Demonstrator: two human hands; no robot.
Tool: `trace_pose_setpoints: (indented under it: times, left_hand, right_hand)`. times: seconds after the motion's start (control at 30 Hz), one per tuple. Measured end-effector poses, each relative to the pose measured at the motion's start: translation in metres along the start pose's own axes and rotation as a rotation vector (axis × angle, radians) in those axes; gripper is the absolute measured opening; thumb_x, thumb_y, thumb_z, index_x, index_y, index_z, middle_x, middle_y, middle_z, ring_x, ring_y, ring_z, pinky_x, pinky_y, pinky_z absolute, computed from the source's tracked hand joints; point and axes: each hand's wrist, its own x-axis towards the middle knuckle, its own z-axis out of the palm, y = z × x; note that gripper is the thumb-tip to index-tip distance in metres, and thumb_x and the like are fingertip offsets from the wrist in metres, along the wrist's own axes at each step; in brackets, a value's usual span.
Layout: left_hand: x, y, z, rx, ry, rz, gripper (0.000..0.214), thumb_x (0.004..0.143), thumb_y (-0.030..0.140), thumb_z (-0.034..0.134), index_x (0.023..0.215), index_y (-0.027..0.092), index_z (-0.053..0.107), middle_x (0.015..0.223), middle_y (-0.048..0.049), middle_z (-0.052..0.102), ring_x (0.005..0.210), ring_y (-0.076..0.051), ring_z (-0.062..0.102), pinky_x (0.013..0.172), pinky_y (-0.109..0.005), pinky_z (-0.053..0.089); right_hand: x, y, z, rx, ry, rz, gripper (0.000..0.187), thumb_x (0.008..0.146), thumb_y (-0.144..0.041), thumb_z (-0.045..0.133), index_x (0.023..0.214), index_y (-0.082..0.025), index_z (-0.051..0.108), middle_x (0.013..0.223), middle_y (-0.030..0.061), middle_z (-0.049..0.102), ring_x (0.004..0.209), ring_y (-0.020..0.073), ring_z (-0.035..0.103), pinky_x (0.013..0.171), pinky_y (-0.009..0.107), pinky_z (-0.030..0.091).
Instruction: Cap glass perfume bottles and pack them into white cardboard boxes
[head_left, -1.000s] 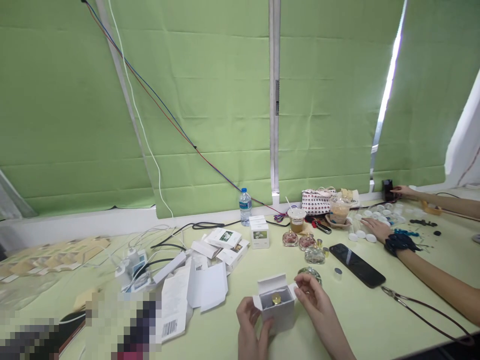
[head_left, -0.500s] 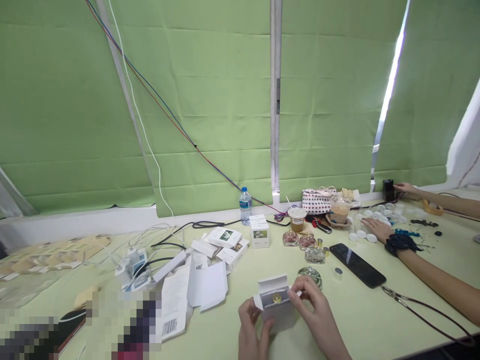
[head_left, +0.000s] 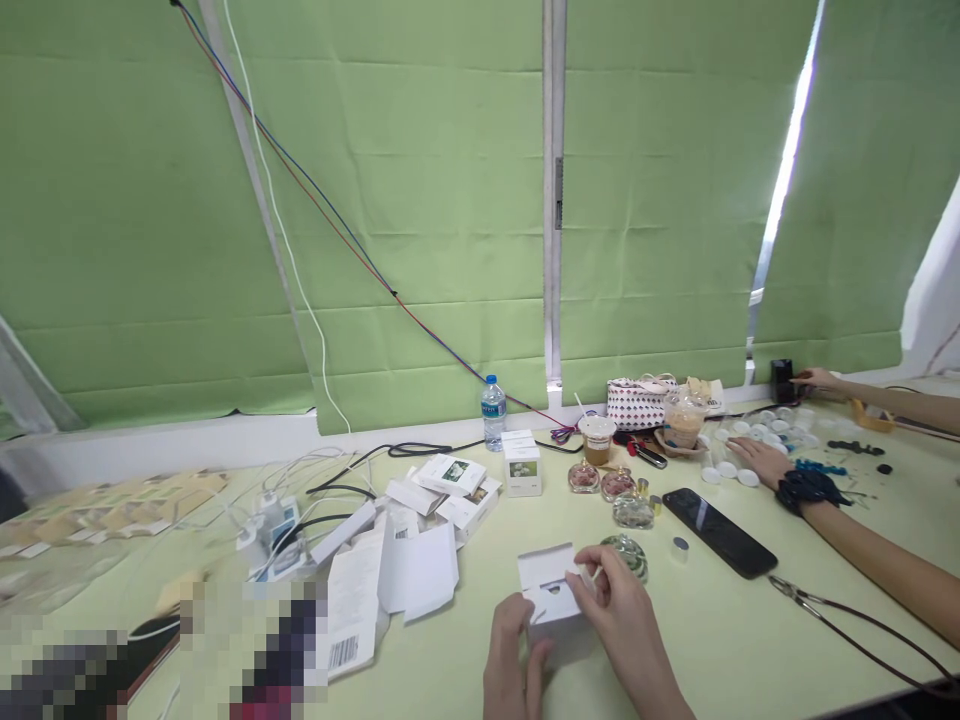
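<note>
A small white cardboard box (head_left: 574, 640) stands at the front of the table, its top lid flap raised and its side flaps folded inward. My left hand (head_left: 516, 650) is closed round the box's left side, thumb in front. With its fingertips pinched on the right side flap, my right hand (head_left: 619, 610) leans over the box top. Whatever is inside is mostly covered by the flaps. Just behind my right hand lies a glass bottle with green inside (head_left: 628, 556), partly hidden. A clear glass bottle (head_left: 634, 512) and two pinkish glass bottles (head_left: 583, 477) sit farther back.
Flattened white boxes (head_left: 420, 570) and a power strip with cables (head_left: 281, 540) lie left. Closed white boxes (head_left: 523, 470) stand near a water bottle (head_left: 493, 412). A phone (head_left: 720, 533), a silver cap (head_left: 680, 547) and pliers (head_left: 787, 590) lie right. Another person's hand (head_left: 761, 462) rests among white lids.
The box's side flaps have folded inward over the opening, covering the yellowish round thing seen inside before. My right hand has shifted slightly left over the box top.
</note>
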Motion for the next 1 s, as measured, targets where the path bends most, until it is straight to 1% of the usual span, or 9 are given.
trace_pose_setpoints:
  times: [0.1, 0.2, 0.33, 0.5, 0.6, 0.67, 0.73, 0.87, 1.0]
  left_hand:
    - [0.000, -0.002, 0.000, 0.040, 0.000, 0.040, 0.027, 0.090, 0.042, 0.047, 0.102, 0.025, 0.063, 0.109, -0.0084, 0.064, 0.099, -0.022, 0.063, 0.085, -0.035, 0.050]
    - [0.001, -0.003, -0.002, 0.040, -0.024, 0.028, 0.026, 0.089, 0.040, 0.049, 0.105, 0.026, 0.065, 0.112, -0.0087, 0.063, 0.101, -0.022, 0.063, 0.084, -0.034, 0.051]
    - [0.005, -0.001, -0.007, -0.019, -0.078, 0.019, 0.028, 0.088, 0.042, 0.053, 0.106, 0.026, 0.067, 0.113, -0.0092, 0.063, 0.102, -0.023, 0.063, 0.086, -0.035, 0.052]
    - [0.011, 0.005, -0.009, -0.109, -0.103, -0.024, 0.030, 0.087, 0.045, 0.054, 0.103, 0.024, 0.068, 0.112, -0.0106, 0.064, 0.103, -0.024, 0.062, 0.087, -0.036, 0.052]
    - [0.012, 0.010, -0.009, -0.179, -0.110, -0.058, 0.031, 0.089, 0.045, 0.050, 0.101, 0.024, 0.069, 0.110, -0.0096, 0.065, 0.100, -0.023, 0.063, 0.086, -0.034, 0.052]
    - [0.012, 0.012, -0.009, -0.199, -0.110, -0.081, 0.032, 0.088, 0.047, 0.051, 0.100, 0.024, 0.069, 0.110, -0.0096, 0.065, 0.100, -0.023, 0.063, 0.085, -0.034, 0.053]
    - [0.012, 0.013, -0.009, -0.212, -0.110, -0.103, 0.032, 0.087, 0.048, 0.053, 0.100, 0.023, 0.069, 0.112, -0.0098, 0.065, 0.100, -0.024, 0.063, 0.086, -0.035, 0.052]
    - [0.014, 0.018, -0.010, -0.232, -0.112, -0.127, 0.029, 0.087, 0.045, 0.054, 0.099, 0.024, 0.069, 0.110, -0.0082, 0.066, 0.101, -0.024, 0.063, 0.086, -0.034, 0.052]
    - [0.016, 0.026, -0.011, -0.235, -0.132, -0.128, 0.028, 0.088, 0.043, 0.053, 0.102, 0.024, 0.068, 0.106, -0.0068, 0.067, 0.099, -0.024, 0.063, 0.085, -0.034, 0.052]
  right_hand:
    - [-0.003, -0.002, -0.002, 0.039, -0.015, 0.011, 0.022, 0.083, -0.038, 0.059, 0.097, -0.021, 0.056, 0.074, -0.0026, 0.054, 0.054, 0.0146, 0.052, 0.056, 0.026, 0.046]
    - [-0.008, -0.004, -0.006, 0.110, -0.016, -0.010, 0.021, 0.084, -0.041, 0.059, 0.092, -0.022, 0.058, 0.075, -0.0011, 0.056, 0.063, 0.0165, 0.054, 0.062, 0.026, 0.046]
    - [-0.012, 0.000, -0.007, 0.179, -0.092, -0.061, 0.023, 0.094, -0.042, 0.045, 0.092, -0.023, 0.058, 0.081, 0.0012, 0.059, 0.074, 0.0177, 0.056, 0.068, 0.026, 0.044]
    - [-0.007, 0.006, -0.002, 0.280, -0.096, 0.000, 0.016, 0.089, -0.035, 0.053, 0.099, -0.023, 0.056, 0.078, -0.0009, 0.053, 0.065, 0.0157, 0.051, 0.064, 0.025, 0.043]
    - [-0.002, 0.006, -0.002, 0.315, -0.076, 0.007, 0.033, 0.087, -0.036, 0.054, 0.118, -0.024, 0.052, 0.097, 0.0021, 0.055, 0.059, 0.0130, 0.047, 0.059, 0.025, 0.042]
    - [0.001, 0.005, -0.005, 0.337, -0.143, -0.011, 0.038, 0.088, -0.037, 0.053, 0.124, -0.026, 0.052, 0.115, 0.0048, 0.054, 0.060, 0.0123, 0.047, 0.062, 0.026, 0.043]
    - [0.002, 0.004, -0.009, 0.357, -0.230, -0.026, 0.034, 0.089, -0.037, 0.052, 0.121, -0.028, 0.058, 0.123, 0.0045, 0.054, 0.064, 0.0133, 0.048, 0.065, 0.027, 0.043]
    - [0.001, 0.005, -0.015, 0.376, -0.306, -0.021, 0.022, 0.088, -0.038, 0.058, 0.105, -0.028, 0.067, 0.108, 0.0029, 0.065, 0.078, 0.0189, 0.056, 0.070, 0.028, 0.042]
    - [-0.003, 0.009, -0.014, 0.375, -0.358, -0.091, 0.022, 0.083, -0.041, 0.066, 0.101, -0.029, 0.071, 0.107, 0.0039, 0.068, 0.096, 0.0239, 0.061, 0.073, 0.028, 0.044]
